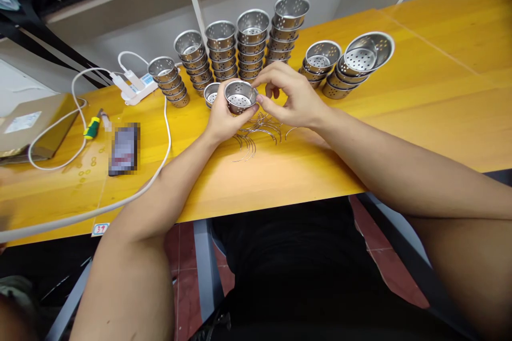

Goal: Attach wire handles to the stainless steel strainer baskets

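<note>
My left hand (224,120) is wrapped round a small perforated metal cup (239,100), holding it tilted above the table with its mouth towards me. Thumb and forefinger of my right hand (290,95) pinch at the cup's right rim, where a thin curved wire (252,94) faintly shows; its far end is hidden by the fingers. Below both hands lies a loose heap of curved wires (260,129). Another perforated cup (210,95) stands just behind my left hand, partly covered by it.
Several stacks of perforated cups (221,37) line the back of the yellow table (256,186), with wider stacks (360,58) at the right. To the left are a power strip (140,90) with white cables, a phone (124,149), a green-yellow screwdriver (93,127) and a cardboard box (36,128).
</note>
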`<state>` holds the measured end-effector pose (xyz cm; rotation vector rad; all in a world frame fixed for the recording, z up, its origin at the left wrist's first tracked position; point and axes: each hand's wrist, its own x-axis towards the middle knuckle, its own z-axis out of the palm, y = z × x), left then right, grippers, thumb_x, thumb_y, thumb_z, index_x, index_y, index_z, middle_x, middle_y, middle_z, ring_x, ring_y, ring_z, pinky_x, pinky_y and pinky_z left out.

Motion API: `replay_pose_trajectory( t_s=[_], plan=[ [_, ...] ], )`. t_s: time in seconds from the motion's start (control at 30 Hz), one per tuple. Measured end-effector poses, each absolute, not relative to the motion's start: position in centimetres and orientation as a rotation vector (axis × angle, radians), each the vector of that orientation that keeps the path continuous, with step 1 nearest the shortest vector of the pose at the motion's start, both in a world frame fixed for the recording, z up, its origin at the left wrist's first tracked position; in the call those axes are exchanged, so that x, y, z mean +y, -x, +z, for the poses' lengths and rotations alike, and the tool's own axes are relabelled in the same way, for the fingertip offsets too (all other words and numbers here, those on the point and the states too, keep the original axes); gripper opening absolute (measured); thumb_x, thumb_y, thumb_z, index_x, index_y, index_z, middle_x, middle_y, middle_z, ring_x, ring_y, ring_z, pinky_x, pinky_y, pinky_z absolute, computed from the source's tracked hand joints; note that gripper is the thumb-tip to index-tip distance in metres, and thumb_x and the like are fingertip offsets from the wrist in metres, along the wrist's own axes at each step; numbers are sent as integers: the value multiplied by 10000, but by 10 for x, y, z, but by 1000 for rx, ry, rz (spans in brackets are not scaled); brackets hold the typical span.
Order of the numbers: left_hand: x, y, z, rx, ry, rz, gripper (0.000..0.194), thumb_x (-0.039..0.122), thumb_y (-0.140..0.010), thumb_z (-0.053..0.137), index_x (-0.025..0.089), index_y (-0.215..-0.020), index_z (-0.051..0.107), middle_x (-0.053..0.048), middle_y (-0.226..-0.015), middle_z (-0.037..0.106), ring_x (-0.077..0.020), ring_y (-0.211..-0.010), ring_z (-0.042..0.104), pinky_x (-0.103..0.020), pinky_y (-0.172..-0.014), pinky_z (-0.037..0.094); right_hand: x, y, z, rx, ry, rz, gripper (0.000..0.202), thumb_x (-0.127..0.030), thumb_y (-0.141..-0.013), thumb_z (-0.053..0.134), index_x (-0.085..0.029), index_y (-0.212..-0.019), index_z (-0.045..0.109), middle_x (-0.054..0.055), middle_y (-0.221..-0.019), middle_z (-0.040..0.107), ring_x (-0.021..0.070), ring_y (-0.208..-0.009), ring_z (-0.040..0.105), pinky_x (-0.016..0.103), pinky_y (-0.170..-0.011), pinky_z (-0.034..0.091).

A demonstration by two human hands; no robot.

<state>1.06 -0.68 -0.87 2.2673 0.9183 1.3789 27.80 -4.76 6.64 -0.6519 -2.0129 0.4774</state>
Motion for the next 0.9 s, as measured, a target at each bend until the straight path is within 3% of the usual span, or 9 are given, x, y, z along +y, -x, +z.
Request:
replay_pose_trajectory(
  t_s=[0.17,0.3,0.7,0.9],
  plan=[
    [-8,-9,-8,923,-2283,1357,1014,923,-1024,828,362,-1759,413,-147,-1640,712,-393,-1602,750,-649,-1439,595,-47,-281,68,-2108,625,399,371,-645,-1083,831,-334,-1284,865,152,-1443,806,449,-1374,766,732,-1273,628],
    [-9,-10,-6,905,-2279,1361,1010,948,-1012,819,352,-1725,424,-144,-1631,712,-378,-1565,769,-623,-1412,619,-45,-282,65,-2177,615,395,349,-530,-1049,842,-337,-1337,870,135,-1547,766,480,-1530,716,773,-1376,536],
    [-8,-13,-8,758,-2355,1370,995,888,-1050,830,384,-1776,374,-103,-1563,708,-356,-1515,795,-638,-1447,578,-46,-279,60,-2257,595,529,507,-418,-963,914,-386,-1470,929,135,-1705,682,493,-1691,621,794,-1509,439],
    [-9,-11,-7,806,-2346,1343,1044,926,-1025,826,396,-1792,357,-125,-1668,676,-383,-1624,739,-648,-1487,545,-44,-280,59,-2254,550,493,586,-485,-956,932,-371,-1528,874,148,-1701,686,494,-1664,635,788,-1486,466]
  ],
)
